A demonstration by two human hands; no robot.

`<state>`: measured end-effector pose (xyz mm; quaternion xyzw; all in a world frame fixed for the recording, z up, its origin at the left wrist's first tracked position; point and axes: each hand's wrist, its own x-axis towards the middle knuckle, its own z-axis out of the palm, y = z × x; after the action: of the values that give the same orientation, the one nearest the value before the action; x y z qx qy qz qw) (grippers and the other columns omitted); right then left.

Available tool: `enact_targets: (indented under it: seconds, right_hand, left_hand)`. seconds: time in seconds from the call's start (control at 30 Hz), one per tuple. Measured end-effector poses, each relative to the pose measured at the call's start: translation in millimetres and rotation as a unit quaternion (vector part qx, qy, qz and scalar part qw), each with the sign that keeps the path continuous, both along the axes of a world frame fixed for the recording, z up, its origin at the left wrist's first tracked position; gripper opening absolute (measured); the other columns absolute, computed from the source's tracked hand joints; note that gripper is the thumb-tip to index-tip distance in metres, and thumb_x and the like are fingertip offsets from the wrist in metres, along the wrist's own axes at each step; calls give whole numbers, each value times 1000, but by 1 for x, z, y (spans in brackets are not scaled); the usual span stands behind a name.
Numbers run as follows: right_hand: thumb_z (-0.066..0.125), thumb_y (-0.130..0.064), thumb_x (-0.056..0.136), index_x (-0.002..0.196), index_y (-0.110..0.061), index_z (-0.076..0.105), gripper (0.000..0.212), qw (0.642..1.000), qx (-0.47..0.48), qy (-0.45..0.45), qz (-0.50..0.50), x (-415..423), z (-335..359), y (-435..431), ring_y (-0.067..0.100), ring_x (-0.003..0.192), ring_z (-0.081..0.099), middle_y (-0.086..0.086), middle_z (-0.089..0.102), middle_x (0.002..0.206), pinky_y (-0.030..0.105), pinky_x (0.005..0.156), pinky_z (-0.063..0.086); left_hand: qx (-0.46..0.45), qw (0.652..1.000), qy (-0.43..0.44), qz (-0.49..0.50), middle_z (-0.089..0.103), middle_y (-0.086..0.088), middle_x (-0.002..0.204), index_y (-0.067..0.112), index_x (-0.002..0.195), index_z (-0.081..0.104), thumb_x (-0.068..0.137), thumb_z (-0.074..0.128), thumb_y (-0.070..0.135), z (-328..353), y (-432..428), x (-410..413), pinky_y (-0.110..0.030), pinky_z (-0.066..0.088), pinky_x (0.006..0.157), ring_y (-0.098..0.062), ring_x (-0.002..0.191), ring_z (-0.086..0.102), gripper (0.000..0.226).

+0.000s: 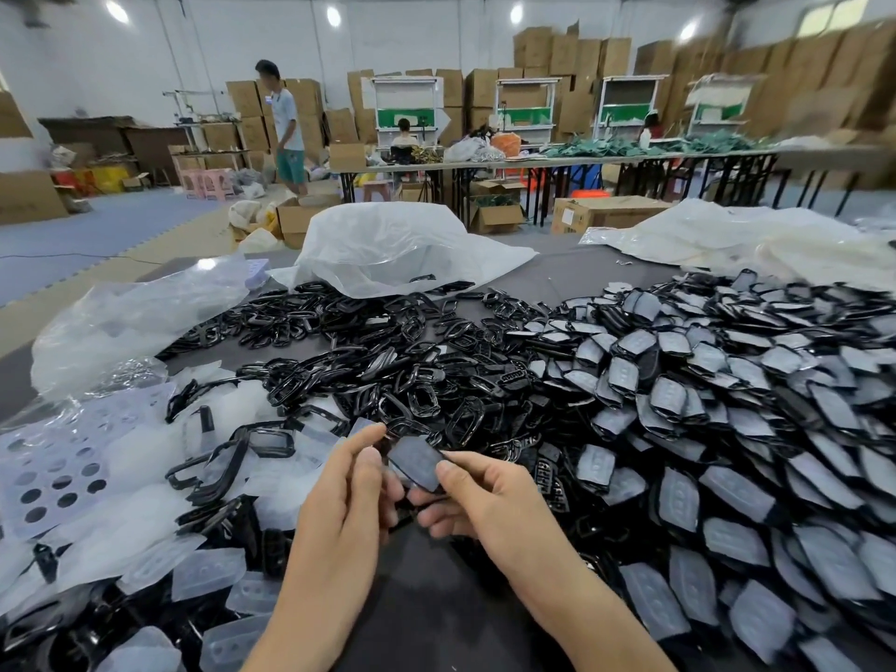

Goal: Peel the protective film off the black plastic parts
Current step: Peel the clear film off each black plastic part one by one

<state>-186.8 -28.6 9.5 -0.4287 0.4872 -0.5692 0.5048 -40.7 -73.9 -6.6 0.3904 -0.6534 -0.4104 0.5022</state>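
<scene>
Centre foreground: both hands meet over the dark table [439, 589], sharing one black plastic part [416, 462] whose face is covered by greyish protective film.

Left hand [346, 497]: the thumb and forefinger pinch the part's upper left corner, with the other fingers curled beneath it.

Right hand [485, 499]: the thumb and forefinger pinch the part's right edge, with the lower fingers folded under. Whether the film has lifted at any corner cannot be told from here.

Right: a large heap of film-covered parts [717, 429] lies overlapped like scales and spreads to the table's edge.

Centre: a pile of bare black frames [368, 351] lies glossy and tangled, just beyond the hands.

Left and near left: loose pieces of translucent peeled film [145, 555] are mixed with a few black frames, beside a pale perforated sheet [53, 472].

Behind the piles: a crumpled clear plastic bag [388, 244] stands open, with more plastic sheeting [737, 235] to its right.

Background: stacked cardboard boxes [572, 55], long folding tables [606, 162] and a standing person [288, 128].
</scene>
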Motion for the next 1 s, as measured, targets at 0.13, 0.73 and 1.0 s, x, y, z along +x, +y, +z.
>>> enact_targets:
  seconds: [0.13,0.73,1.0]
  right_hand:
    - [51,-9,102,124,-3,63,25,980,-61,-81,-172,-67,34,-12,16,73,72,14,77,90,21,65,58]
    - [49,-27,103,143,-37,44,42,920,-84,318,-215,-17,-1,-43,-6,101,59,-16,62,121,14,81,50]
    - [51,-44,99,119,-27,65,30,803,32,589,-88,-4,-8,-74,20,116,45,-5,52,123,35,100,40]
  left_hand:
    - [-65,995,-73,-1,66,5,80,51,120,52,96,38,51,-1,6,1,-35,51,63,-12,64,60,28]
    - [-255,827,-496,76,65,-8,118,27,118,67,76,80,41,-15,-8,4,-40,55,79,-29,97,67,46]
    - [-236,844,-477,72,66,3,109,28,104,69,78,80,27,-17,-17,8,-35,55,76,-23,96,66,28]
